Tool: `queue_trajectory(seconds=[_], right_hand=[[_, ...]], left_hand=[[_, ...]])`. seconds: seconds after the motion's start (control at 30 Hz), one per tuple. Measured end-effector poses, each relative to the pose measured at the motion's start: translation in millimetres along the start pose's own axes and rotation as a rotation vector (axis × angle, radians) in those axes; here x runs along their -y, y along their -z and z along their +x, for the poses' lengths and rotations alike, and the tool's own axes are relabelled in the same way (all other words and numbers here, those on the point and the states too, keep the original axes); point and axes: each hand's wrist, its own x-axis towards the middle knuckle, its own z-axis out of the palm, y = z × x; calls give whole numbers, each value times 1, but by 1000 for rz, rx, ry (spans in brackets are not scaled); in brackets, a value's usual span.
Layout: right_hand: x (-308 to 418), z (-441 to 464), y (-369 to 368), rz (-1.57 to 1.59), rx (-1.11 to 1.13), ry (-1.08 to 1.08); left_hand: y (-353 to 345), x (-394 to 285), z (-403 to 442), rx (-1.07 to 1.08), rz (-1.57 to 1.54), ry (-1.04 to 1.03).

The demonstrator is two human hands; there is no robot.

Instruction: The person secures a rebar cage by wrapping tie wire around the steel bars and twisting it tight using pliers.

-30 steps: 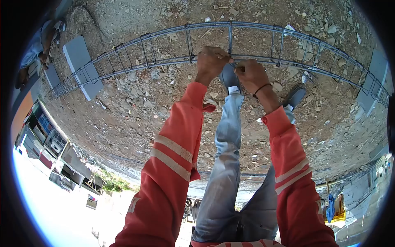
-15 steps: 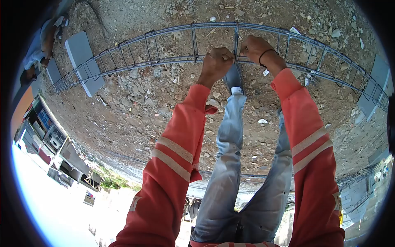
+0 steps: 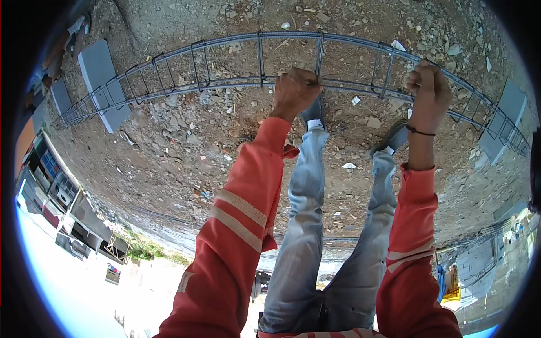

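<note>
A long, narrow rebar cage (image 3: pixel 225 84) of dark steel bars and rectangular stirrups spans the view, bowed by the lens. My left hand (image 3: pixel 294 93) is closed at its near bar, where a stirrup (image 3: pixel 319 56) meets it. Whatever those fingers pinch is too small to make out. Farther right, my right hand (image 3: pixel 431 98) is raised over the cage with its fingers curled in; what they hold, if anything, is hidden. A dark band circles that wrist. Both arms wear red sleeves with pale stripes.
Grey slabs (image 3: pixel 103 73) lie under the cage's left end, and another grey slab (image 3: pixel 503 112) is under its right end. My shoes (image 3: pixel 393 138) stand on stony, littered dirt. Another person's arm (image 3: pixel 54 59) shows at the far left edge.
My right hand has moved away from the left hand, to the right along the cage. The left hand stays at the same joint. My right shoe has come into view.
</note>
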Motion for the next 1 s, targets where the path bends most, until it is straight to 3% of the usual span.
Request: queue_trajectory(seconds=[0.03, 0.1, 0.17, 0.23, 0.3, 0.43, 0.53, 0.57, 0.7, 0.8, 0.87, 0.9, 0.97, 1.0], right_hand=[[-9, -18, 17, 66, -113, -52], [-41, -61, 31, 54, -20, -329], [-73, -104, 21, -153, 338, -533], [-130, -141, -4, -93, 431, -342], [-130, -140, -32, -103, 384, -258], [-159, -131, -63, -240, 296, -100], [-150, -127, -68, -195, 272, -152], [-161, -124, -70, -233, 253, -51], [-164, -116, -71, -297, 265, -31], [-165, -117, -72, -324, 309, -114], [-159, -117, -74, 411, 149, -525], [-160, -117, -75, 418, 144, -522], [-165, -120, -75, 848, 128, -638], [-164, -123, -73, 852, 119, -635]], left_hand=[[-2, 2, 0, 2, -5, 0], [-3, 5, 2, 3, -25, -10], [-3, 4, 4, 12, -7, 33], [-2, 1, 6, 27, 12, 77], [6, -3, 8, 148, -75, 126], [5, 1, 16, 191, -79, 146], [5, -1, 21, 228, -67, 139], [7, -3, 19, 225, -44, 155], [6, -1, 27, 277, -65, 209], [-2, 8, 33, 243, -38, 158], [-8, 17, 39, 250, -38, 158], [-11, 19, 41, 257, -39, 156], [12, -7, 33, 324, 45, 105], [18, -16, 30, 389, 119, 60]])
